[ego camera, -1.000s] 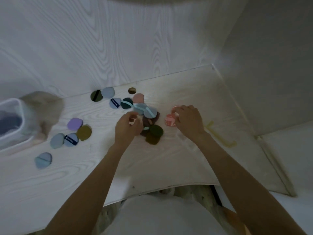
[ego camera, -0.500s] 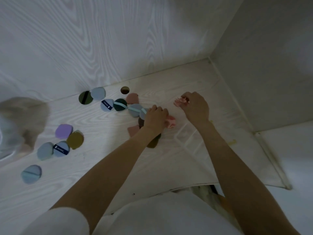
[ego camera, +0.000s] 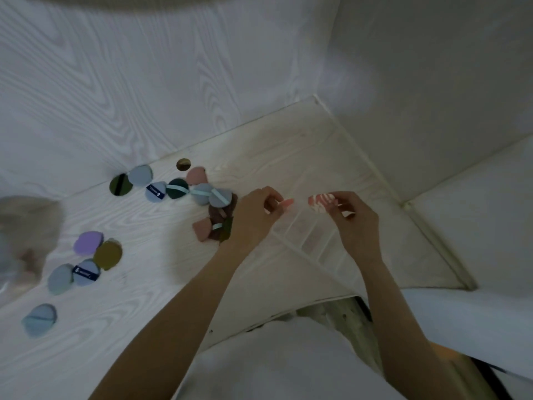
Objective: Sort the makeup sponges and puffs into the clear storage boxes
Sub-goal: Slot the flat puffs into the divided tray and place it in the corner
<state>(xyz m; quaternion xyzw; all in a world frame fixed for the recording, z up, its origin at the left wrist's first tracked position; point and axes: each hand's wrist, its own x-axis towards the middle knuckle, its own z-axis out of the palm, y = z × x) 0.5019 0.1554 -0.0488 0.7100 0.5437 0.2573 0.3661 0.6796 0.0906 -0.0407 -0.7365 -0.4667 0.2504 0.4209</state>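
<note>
Table: a pale wood-grain top is seen, set against a wood-grain back wall, with a plain wall at the right.
Clear storage box: a long transparent divided box is laid on the table between the two forearms, its long axis running from near the person's body toward the hands. The contents cannot be told.
Puff cluster: blue, dark green, pink and brown round puffs are overlapped just left of the left hand, several crossed by pale blue straps.
Left group: purple, olive and blue puffs are gathered together, with one blue puff lying apart nearer the table's front edge.
Labels: dark blue bands with white writing are borne by two blue puffs; the writing is too blurred to be read.
Left hand: a small pink sponge is pinched at the fingertips above the box's far end, its tip pointed toward the right hand.
Right hand: a pink-and-white striped sponge is pinched between thumb and fingers, held over the box's far end, near the pink sponge but apart from it.
</note>
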